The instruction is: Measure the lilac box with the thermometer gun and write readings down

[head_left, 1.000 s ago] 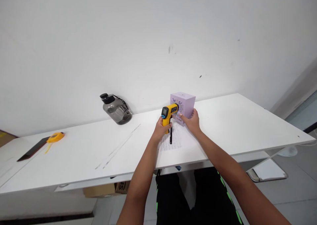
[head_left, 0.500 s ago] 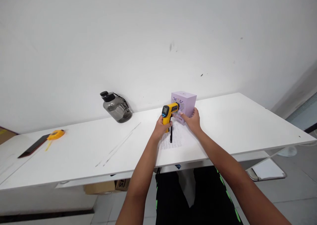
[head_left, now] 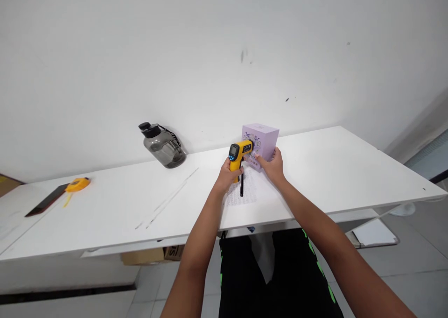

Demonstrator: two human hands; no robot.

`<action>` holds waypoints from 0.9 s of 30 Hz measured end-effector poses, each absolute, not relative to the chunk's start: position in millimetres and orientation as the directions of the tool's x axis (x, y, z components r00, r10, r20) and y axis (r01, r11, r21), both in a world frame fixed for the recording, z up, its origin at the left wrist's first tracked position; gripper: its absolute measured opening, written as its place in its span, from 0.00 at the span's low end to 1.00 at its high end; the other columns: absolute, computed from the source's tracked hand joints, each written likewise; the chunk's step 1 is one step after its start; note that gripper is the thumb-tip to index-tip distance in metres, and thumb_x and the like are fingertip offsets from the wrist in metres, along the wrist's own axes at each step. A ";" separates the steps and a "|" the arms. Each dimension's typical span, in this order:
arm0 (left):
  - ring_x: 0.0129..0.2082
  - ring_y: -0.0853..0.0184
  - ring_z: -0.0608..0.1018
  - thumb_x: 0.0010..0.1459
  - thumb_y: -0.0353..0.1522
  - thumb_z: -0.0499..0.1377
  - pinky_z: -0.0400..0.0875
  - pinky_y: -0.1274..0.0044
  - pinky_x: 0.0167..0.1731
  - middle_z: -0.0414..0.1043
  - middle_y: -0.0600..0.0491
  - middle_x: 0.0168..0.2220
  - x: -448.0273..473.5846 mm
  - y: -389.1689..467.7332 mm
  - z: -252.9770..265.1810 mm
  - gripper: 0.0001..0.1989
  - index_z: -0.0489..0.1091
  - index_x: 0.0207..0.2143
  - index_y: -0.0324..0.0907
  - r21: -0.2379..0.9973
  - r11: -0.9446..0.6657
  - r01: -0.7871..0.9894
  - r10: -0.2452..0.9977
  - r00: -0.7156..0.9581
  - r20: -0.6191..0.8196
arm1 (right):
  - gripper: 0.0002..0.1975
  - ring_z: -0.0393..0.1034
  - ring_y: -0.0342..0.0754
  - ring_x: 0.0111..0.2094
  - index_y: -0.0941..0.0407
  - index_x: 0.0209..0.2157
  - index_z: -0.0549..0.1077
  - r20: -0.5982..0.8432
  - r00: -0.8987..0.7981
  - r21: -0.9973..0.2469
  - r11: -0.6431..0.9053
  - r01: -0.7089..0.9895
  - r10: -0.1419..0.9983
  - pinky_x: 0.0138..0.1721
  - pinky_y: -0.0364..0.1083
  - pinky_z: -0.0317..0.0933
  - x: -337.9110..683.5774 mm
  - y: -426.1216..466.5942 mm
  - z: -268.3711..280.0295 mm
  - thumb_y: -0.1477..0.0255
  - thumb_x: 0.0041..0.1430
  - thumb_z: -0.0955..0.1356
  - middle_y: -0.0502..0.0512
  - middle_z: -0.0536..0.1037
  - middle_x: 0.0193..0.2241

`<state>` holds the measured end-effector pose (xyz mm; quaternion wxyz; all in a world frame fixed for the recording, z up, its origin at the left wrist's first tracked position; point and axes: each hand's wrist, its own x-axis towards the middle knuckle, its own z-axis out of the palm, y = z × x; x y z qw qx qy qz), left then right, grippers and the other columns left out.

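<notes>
My left hand (head_left: 227,175) is wrapped round the handle of a yellow and black infrared thermometer (head_left: 236,154). The thermometer's nose points right, at or against the printed front of a lilac box (head_left: 268,143); whether they touch I cannot tell. My right hand (head_left: 273,166) grips that box by its lower right side, thumb on the front and fingers round the side. Below them a black pen (head_left: 241,187) lies on a sheet of paper (head_left: 250,194) covered with writing. Part of the sheet is hidden under my hands.
A grey water bottle (head_left: 164,147) leans near the wall on the white table (head_left: 115,206). At the far left a yellow tape measure (head_left: 77,184) rests by a dark flat object (head_left: 47,200). A cardboard box (head_left: 143,256) is under the table.
The view has tilted slightly, so the table sits a little higher in the picture. Both hands keep their holds on the infrared thermometer and the lilac box.
</notes>
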<state>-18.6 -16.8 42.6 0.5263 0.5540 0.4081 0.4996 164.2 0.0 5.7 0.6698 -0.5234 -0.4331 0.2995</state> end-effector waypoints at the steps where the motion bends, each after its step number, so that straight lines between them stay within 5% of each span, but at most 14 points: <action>1: 0.37 0.69 0.75 0.40 0.32 0.69 0.69 0.73 0.42 0.77 0.48 0.49 -18.6 -17.0 43.0 0.29 0.69 0.48 0.42 0.991 -0.115 -0.069 0.978 0.169 0.125 | 0.34 0.73 0.58 0.51 0.52 0.49 0.66 0.267 0.443 -0.960 0.274 0.050 0.856 0.53 0.59 0.69 164.2 -0.1 5.6 0.55 0.43 0.78 0.60 0.76 0.51; 27: 0.39 0.67 0.76 0.41 0.33 0.70 0.69 0.72 0.43 0.76 0.47 0.53 -22.4 -13.1 37.2 0.31 0.71 0.51 0.42 0.992 -0.093 -0.087 0.973 0.204 0.110 | 0.35 0.73 0.58 0.50 0.53 0.49 0.67 0.262 0.447 -0.965 0.249 0.088 0.855 0.54 0.59 0.68 164.5 -1.0 5.9 0.55 0.42 0.78 0.60 0.75 0.51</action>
